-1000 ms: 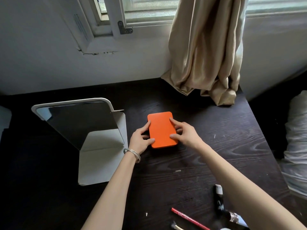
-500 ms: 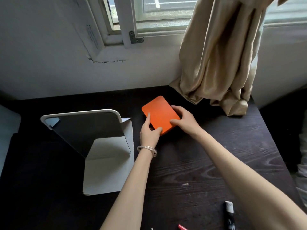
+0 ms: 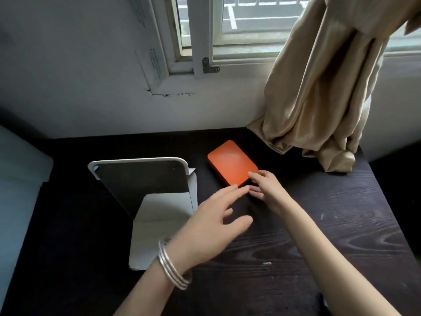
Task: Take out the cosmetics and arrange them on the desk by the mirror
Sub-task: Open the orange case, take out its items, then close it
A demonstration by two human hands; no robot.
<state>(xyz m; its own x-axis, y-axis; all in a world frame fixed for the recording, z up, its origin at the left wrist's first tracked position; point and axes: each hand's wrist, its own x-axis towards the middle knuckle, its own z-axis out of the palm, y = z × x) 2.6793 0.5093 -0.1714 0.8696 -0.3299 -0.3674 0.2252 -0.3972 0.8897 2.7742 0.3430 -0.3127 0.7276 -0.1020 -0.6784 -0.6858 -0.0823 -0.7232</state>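
While the orange case (image 3: 231,164) lies near the desk's (image 3: 319,236) far edge, we log: right hand (image 3: 265,187) touching its corner with straight fingers, left hand (image 3: 214,221) spread wide, empty.

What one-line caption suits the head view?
Right hand touches an orange case beside the standing mirror; open left hand hovers above the dark desk.

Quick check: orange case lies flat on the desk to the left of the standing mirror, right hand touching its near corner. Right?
Not quite. In the head view the orange case lies flat on the desk to the right of the standing mirror, not the left. The right hand does touch its near corner.
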